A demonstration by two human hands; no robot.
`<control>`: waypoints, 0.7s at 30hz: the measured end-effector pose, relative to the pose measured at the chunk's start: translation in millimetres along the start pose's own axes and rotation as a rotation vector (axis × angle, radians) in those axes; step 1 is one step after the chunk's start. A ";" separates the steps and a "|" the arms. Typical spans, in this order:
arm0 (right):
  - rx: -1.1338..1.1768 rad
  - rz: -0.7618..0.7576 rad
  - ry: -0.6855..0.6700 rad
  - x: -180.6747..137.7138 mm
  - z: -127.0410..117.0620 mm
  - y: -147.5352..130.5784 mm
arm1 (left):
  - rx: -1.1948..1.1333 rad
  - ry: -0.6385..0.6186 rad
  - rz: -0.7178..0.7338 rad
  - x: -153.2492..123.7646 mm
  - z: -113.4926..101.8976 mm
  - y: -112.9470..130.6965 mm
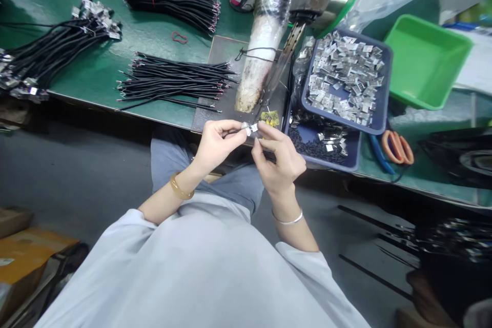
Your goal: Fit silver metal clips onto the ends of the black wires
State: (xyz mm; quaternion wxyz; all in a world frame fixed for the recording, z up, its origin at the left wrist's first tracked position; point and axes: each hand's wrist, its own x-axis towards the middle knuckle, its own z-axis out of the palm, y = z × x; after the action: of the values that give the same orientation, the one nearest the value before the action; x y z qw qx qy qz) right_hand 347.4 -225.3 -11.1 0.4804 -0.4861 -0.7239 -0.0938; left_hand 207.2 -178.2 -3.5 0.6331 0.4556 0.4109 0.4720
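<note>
My left hand (pixel 218 142) is closed in a pinch on a thin black wire whose end meets a small metal clip (pixel 250 128). My right hand (pixel 277 156) pinches that same metal clip from the right side. Both hands meet just in front of the table edge, below a taped soldering tool (pixel 265 36) that leans over a dark metal plate (pixel 221 56). A small yellow piece (pixel 270 117) lies at the tool's tip.
A blue tray (pixel 384 107) of several metal clips stands right of the tool, above a second blue tray (pixel 351 156). Black wire bundles (pixel 172 82) lie on the green table at left. A green bin (pixel 425 61) and orange-handled scissors (pixel 395 147) sit at right.
</note>
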 end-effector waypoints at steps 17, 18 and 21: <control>-0.083 -0.003 0.007 2.1 4.7 5.0 | 0.022 0.009 -0.015 1.5 5.1 4.5; -0.077 0.000 0.008 2.3 5.0 5.2 | 0.028 0.017 -0.007 1.8 5.5 4.3; -0.068 0.037 0.005 5.0 6.1 5.1 | 0.029 0.032 0.013 3.7 6.6 4.7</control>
State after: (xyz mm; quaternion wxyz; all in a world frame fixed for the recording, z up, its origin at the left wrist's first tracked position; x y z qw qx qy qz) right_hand 347.5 -216.0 -12.0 0.4672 -0.5152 -0.7099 -0.1106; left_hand 213.2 -175.2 2.4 0.6168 0.4598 0.4246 0.4773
